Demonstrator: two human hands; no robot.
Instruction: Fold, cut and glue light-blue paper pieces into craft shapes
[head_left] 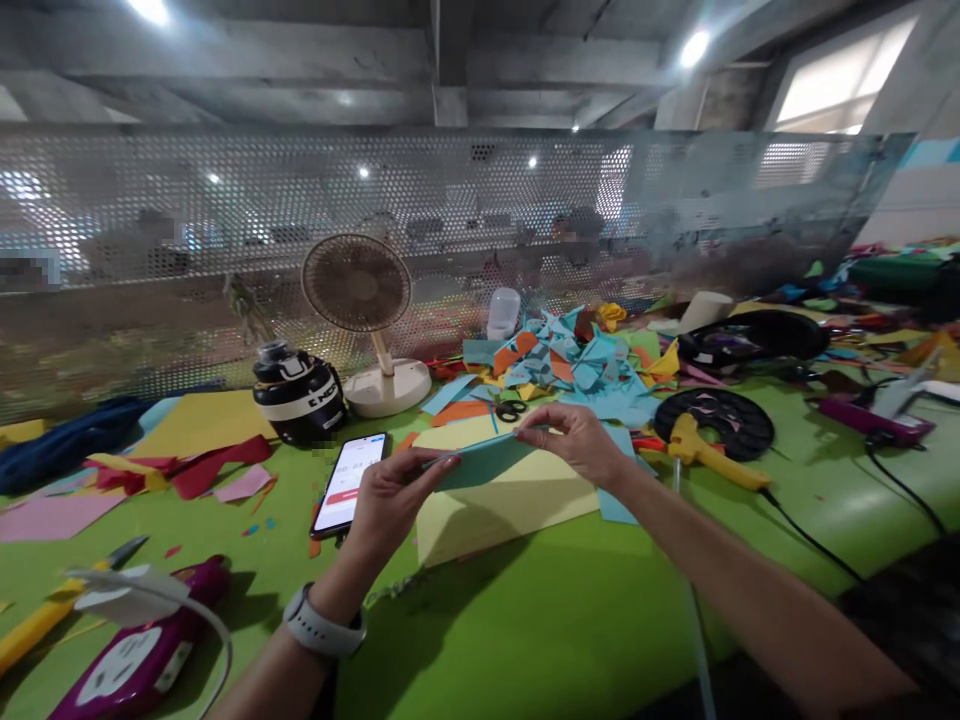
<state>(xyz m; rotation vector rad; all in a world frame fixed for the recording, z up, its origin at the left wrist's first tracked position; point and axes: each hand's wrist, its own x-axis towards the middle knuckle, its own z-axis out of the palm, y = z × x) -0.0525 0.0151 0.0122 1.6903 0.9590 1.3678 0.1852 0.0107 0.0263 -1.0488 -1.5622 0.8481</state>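
Observation:
A blue piece of paper [487, 462] is held up between my two hands, over pale yellow sheets [517, 505] on the green table. My left hand [397, 495], with a watch on the wrist, pinches its left end between thumb and fingers. The right end is pinched by my right hand [570, 440]. Black-handled scissors [511, 410] lie just beyond the paper. More blue paper [619, 505] sticks out beside the yellow sheets, partly under my right hand. To the left of my left hand rests a phone [349, 485] with its screen lit.
Behind are a fan [386, 385], a dark bottle [300, 395] and a heap of blue and orange paper pieces [570, 355]. A yellow glue gun [712, 460] with a cord lies right, by a black round tray [739, 415]. A purple power strip [135, 660] sits front left.

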